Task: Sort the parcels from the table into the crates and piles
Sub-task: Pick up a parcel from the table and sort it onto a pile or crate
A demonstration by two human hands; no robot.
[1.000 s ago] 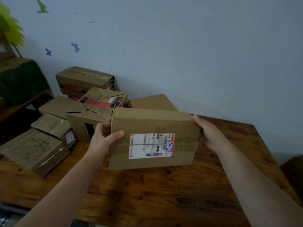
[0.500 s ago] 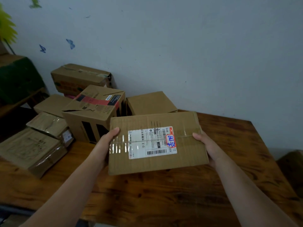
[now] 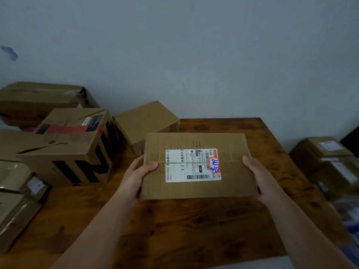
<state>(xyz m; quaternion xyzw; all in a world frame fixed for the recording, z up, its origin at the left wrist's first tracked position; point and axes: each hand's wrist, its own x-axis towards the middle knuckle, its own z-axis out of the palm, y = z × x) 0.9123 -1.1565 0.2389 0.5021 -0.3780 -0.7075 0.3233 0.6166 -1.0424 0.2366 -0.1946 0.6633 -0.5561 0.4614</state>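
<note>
Two hands grip one cardboard parcel (image 3: 198,191) by its short ends: left hand (image 3: 138,177) and right hand (image 3: 256,177), thumbs curled over the top. It is over the counter (image 3: 194,230), label (image 3: 192,165) up and flatter than half a second ago. Three boxes sit beyond-left: lettered (image 3: 64,162), plain (image 3: 143,121), rear (image 3: 38,100)

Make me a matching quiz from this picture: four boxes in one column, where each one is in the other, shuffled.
1. labelled parcel
2. black-lettered box
3. plain box
4. stacked boxes

a. past the table's right edge
b. gripped by left hand and right hand
c. behind the parcel, near the wall
d. left of the left hand

Pairs: 1-b, 2-d, 3-c, 4-a.
</note>
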